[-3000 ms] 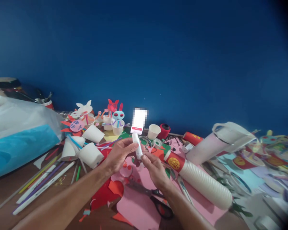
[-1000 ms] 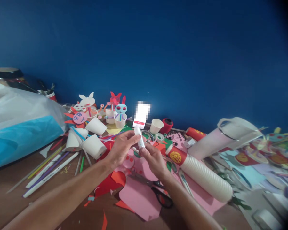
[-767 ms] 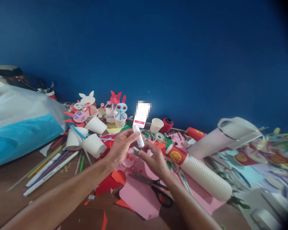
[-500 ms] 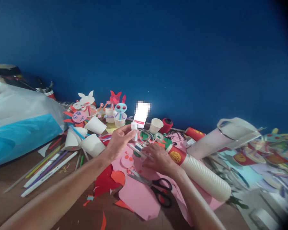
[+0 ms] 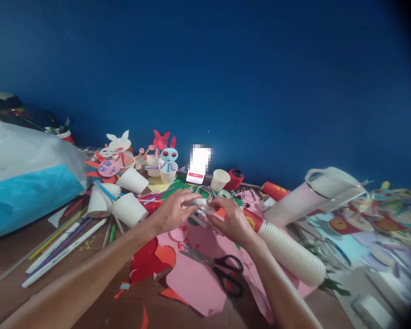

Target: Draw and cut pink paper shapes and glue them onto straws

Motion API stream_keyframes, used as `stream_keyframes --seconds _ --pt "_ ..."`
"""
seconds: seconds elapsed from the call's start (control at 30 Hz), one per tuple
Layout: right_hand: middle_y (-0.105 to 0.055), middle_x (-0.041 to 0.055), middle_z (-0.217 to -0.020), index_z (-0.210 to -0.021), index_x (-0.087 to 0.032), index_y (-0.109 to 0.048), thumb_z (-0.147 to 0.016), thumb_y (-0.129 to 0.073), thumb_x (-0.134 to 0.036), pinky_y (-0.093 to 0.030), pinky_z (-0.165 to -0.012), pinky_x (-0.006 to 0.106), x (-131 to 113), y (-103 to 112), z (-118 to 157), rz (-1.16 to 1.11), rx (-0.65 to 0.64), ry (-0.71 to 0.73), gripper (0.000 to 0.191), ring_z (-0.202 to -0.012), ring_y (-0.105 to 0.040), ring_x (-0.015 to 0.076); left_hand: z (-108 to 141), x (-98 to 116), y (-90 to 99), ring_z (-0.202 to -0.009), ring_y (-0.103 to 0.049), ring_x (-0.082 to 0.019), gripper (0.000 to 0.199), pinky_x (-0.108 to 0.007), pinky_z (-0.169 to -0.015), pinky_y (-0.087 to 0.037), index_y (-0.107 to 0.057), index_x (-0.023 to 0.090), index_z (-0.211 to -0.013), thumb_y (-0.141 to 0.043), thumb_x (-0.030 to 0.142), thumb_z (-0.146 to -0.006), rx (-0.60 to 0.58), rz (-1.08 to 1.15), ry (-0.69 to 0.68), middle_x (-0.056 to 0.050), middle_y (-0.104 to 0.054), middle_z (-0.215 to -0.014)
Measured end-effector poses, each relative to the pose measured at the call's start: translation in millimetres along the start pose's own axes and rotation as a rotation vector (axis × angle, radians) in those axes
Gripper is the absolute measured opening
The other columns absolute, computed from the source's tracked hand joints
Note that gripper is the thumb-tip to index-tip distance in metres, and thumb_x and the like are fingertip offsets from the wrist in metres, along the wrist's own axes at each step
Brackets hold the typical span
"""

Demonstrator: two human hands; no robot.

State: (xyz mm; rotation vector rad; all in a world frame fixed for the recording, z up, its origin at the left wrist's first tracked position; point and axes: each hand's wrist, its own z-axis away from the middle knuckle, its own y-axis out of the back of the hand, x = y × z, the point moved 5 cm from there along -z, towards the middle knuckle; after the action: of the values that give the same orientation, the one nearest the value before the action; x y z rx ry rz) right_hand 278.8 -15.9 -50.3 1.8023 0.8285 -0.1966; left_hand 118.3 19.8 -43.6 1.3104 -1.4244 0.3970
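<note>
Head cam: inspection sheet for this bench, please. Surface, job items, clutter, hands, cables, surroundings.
Surface: wooden table, pink paper sheet on it.
Job items: white tube; scissors on the pink paper sheet.
Clutter: stacked white paper cups, loose paper cups, straws.
Hands: left hand grips the white tube; right hand beside it, contact unclear.
Cables: black cable tangle beyond the right hand.
Surroundings: blue wall, white-and-blue plastic bag, paper-cup figure.

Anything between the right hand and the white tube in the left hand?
Nothing visible. The small white tube lies in the fingers of the left hand, and the fingertips of the right hand are right at its end, with no object between them.
</note>
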Motion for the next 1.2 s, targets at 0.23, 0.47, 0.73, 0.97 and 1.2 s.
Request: stream_keyframes --seconds 0.23,0.47,0.73,0.97,1.2 --pt "-0.066 0.0048 -0.093 -0.094 -0.021 -0.062 -0.078 -0.064 -0.024 -0.037 -0.081 0.035 2 2 -1 0.036 0.034 0.09 0.017 -0.089 -0.058 0.0219 2 0 -3.9 -0.09 -0.054 -0.022 0.025 -0.031 -0.082 -0.039 -0.068 0.024 -0.101 -0.058 0.022 -0.079 -0.061 -0.147 -0.066 -0.005 -0.066 -0.092" --pt "-0.067 0.0039 -0.091 -0.101 -0.02 -0.06 -0.082 -0.061 -0.029 -0.037 -0.082 0.035 -5 7 1 0.034 0.046 0.137 0.02 -0.086 -0.06 0.0201 3 0 -5.1 -0.094 -0.053 -0.021 0.023 -0.031 -0.081 -0.042 -0.065 0.018 -0.101 -0.056 0.023 -0.08 -0.135 -0.179 -0.004 -0.006 -0.063 -0.094" --pt "-0.067 0.0053 -0.093 -0.101 -0.019 -0.06 -0.085 -0.058 -0.031 -0.038 -0.084 0.035 -10 6 2 0.063 0.08 0.212 0.02 -0.088 -0.06 0.0203 3 0 -5.5 -0.092 -0.053 -0.02 0.022 -0.03 -0.081 -0.042 -0.065 0.018 -0.1 -0.053 0.023 -0.082 -0.163 -0.214 -0.032 -0.005 -0.063 -0.091" --pt "-0.067 0.0062 -0.093 -0.099 -0.018 -0.061 -0.086 -0.055 -0.028 -0.041 -0.081 0.034 -11 5 3 0.069 0.095 0.264 0.017 -0.088 -0.06 0.0198 4 -5 -8.0 -0.089 -0.055 -0.018 0.023 -0.027 -0.077 -0.041 -0.066 0.02 -0.101 -0.054 0.022 -0.081 -0.169 -0.178 -0.033 -0.004 -0.065 -0.092" --pt "-0.068 0.0081 -0.091 -0.1 -0.016 -0.061 -0.09 -0.048 -0.029 -0.042 -0.078 0.034 -14 -4 4 0.095 0.04 0.28 0.021 -0.085 -0.06 0.0206 7 -9 -15.2 -0.091 -0.055 -0.02 0.025 -0.029 -0.081 -0.039 -0.065 0.023 -0.105 -0.053 0.028 -0.084 -0.177 -0.183 -0.085 -0.004 -0.067 -0.095"
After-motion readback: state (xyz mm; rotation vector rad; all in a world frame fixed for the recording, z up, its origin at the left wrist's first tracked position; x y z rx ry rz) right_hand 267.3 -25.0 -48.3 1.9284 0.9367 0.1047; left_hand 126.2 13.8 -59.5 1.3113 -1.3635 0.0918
